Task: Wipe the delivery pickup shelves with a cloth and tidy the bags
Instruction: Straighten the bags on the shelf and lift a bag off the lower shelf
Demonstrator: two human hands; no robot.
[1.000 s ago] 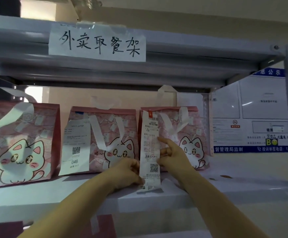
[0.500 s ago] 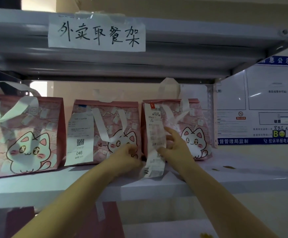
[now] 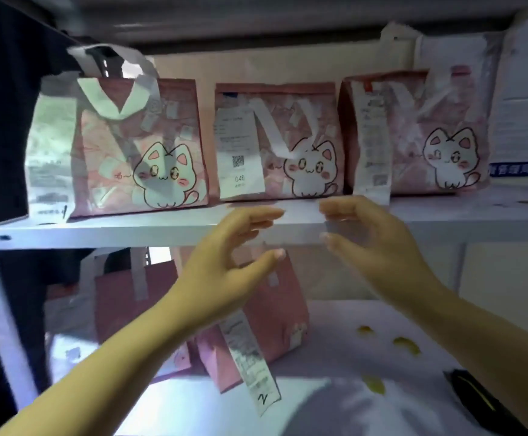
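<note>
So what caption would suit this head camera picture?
Two open hands, left hand and right hand, hover before a shelf of three pink cat bags.

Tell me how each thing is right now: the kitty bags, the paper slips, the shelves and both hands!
Left bag: upright, handle raised.
Middle bag: upright, receipt stuck on front.
Right bag: upright, long receipt hanging past its base.
Lower bag: leaning, receipt dangling.
Upper shelf: holds three bags.
Lower shelf: yellow bits on it.
Left hand: open, holding nothing.
Right hand: open, holding nothing.
</note>
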